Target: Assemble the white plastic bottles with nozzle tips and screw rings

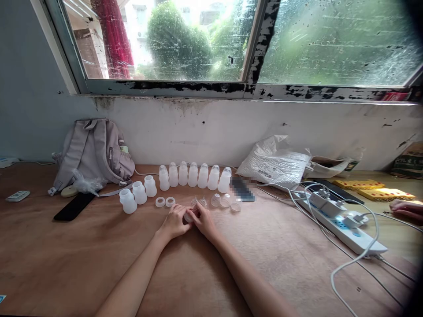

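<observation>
My left hand (177,220) is closed around a small whitish ridged bottle ring (187,217), mostly covered by fingers. Pressed against the same ring from the other side, my right hand (203,222) has its fingers pinched together. Just beyond them lie two white bottle rings (160,202) and two clear bottle teats (202,202). To the right are clear dome caps (225,200). Three open white baby bottles (128,201) stand to the left. Behind, several capped baby bottles (192,175) form a curved row.
A grey backpack (92,149) and a black phone (74,207) are at the left. A silver padded bag (274,163) lies against the wall. A white power strip (343,229) with loose cables takes up the right side. Another person's hand (406,209) shows at the right edge.
</observation>
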